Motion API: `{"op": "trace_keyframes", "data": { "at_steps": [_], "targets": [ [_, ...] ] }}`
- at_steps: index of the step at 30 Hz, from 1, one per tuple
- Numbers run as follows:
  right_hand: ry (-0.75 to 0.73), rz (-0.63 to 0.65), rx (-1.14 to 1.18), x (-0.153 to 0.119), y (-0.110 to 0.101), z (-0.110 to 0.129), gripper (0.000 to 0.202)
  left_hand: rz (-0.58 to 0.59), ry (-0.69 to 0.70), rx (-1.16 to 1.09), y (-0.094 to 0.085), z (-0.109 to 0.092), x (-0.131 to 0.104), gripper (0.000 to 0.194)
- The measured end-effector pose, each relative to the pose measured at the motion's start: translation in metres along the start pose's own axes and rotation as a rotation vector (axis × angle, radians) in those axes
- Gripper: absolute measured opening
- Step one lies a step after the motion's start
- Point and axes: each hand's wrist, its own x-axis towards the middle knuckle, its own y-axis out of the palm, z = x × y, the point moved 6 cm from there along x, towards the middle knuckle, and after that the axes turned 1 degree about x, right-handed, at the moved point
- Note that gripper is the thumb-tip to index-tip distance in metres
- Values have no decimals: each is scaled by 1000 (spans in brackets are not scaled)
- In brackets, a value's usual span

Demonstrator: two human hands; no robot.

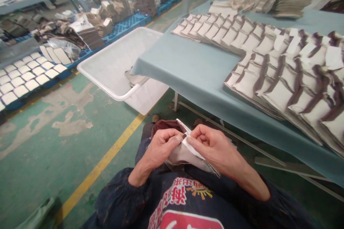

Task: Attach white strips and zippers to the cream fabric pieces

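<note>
Over my lap, my left hand (163, 147) and my right hand (216, 148) are close together, thumbs and fingertips pinched. Between them is a sewn fabric piece (177, 156), light grey with a white strip and a dark brown edge; its exact kind I cannot make out. The left fingers grip it by the small brown edge, and the right fingers pinch the white strip beside it. A reddish-brown cloth part (164, 126) shows just beyond my left hand. My palms and fingers hide much of the piece.
A table with a blue-green cover (185, 68) stands ahead, its edge close to my right arm. Overlapping rows of white-and-brown fabric pieces (287, 82) lie on it. A white plastic tub (104, 57) stands left of it. Blue pallets (126, 25) hold stacked fabric.
</note>
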Motion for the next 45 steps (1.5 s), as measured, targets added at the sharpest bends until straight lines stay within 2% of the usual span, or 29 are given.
{"op": "trace_keyframes", "data": {
  "at_steps": [8, 12, 15, 18, 23, 33, 40, 45],
  "targets": [
    [88, 128, 147, 7, 5, -9, 27, 26, -6, -31, 0, 9, 0, 32],
    [110, 150, 164, 9, 5, -11, 28, 27, 5, -40, -1, 14, 0, 33],
    [123, 157, 134, 8, 5, -13, 28, 30, 18, -18, -1, 16, 1, 41],
    [99, 134, 64, 8, 4, -12, 27, 26, 43, -5, -1, 16, 1, 45],
    [30, 84, -59, 8, 2, -6, 25, -3, 11, -80, 0, 19, 1, 38],
    [66, 205, 64, 9, 5, -10, 27, -22, -43, -159, 0, 33, 1, 37],
    [24, 161, 53, 8, 6, -9, 27, -29, -49, -222, 2, 34, 1, 37],
    [-55, 120, -48, 7, 5, -11, 28, -20, -77, -257, 3, 36, 0, 33]
  ]
}}
